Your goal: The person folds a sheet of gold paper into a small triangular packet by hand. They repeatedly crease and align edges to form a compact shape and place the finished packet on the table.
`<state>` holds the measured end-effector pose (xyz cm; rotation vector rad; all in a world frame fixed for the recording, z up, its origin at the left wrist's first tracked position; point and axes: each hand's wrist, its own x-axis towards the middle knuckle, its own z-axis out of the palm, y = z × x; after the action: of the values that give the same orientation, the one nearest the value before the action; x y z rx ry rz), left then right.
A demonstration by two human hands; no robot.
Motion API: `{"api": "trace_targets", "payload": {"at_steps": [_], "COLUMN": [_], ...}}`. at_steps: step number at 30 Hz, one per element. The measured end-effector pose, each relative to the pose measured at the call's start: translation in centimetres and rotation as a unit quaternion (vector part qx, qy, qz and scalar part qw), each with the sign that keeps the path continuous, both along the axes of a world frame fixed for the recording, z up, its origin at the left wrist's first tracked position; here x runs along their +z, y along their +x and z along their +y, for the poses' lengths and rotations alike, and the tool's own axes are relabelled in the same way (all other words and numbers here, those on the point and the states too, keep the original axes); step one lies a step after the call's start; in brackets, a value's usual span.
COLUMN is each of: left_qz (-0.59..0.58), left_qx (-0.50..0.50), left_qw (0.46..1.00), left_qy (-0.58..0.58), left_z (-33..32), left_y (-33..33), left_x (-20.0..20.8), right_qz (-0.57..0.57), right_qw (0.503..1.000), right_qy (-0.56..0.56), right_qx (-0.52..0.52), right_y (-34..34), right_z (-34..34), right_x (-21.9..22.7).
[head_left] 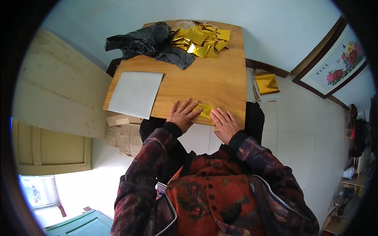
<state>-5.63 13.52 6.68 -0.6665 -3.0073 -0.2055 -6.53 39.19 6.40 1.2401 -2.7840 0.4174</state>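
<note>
A small sheet of gold foil paper (204,110) lies at the near edge of the wooden table (204,84), between my two hands. My left hand (183,115) rests flat with its fingers apart, their tips touching the paper's left end. On the paper's right end lie the fingers of my right hand (225,122), stretched out and pressing down. The paper looks creased or folded, but its exact fold is partly hidden under my fingers. Toward the far edge sits a pile of folded gold foil pieces (201,39).
A crumpled black plastic bag (143,41) and a dark textured cloth (176,58) lie beside the gold pile. A white sheet (136,93) covers the table's left side. On the floor at right, gold paper (267,83) tops a stack; brown cardboard (124,137) lies at left.
</note>
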Motion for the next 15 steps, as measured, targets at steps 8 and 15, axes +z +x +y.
{"api": "trace_targets", "payload": {"at_steps": [8,15], "left_qz": [0.066,-0.106], "left_qx": [0.033,0.134], "left_qw": [0.979,0.811], "left_qy": [0.192,0.56], "left_z": [0.6,0.9], "left_y": [1.6,5.8], "left_x": [-1.4,-0.2], "right_qz": [0.117,-0.286], "right_qw": [0.98,0.881], "right_qy": [-0.16,-0.362], "right_qx": [-0.001,-0.105], "right_y": [-0.1,3.0], "right_z": [-0.8,-0.2], "right_x": [0.1,4.2]}}
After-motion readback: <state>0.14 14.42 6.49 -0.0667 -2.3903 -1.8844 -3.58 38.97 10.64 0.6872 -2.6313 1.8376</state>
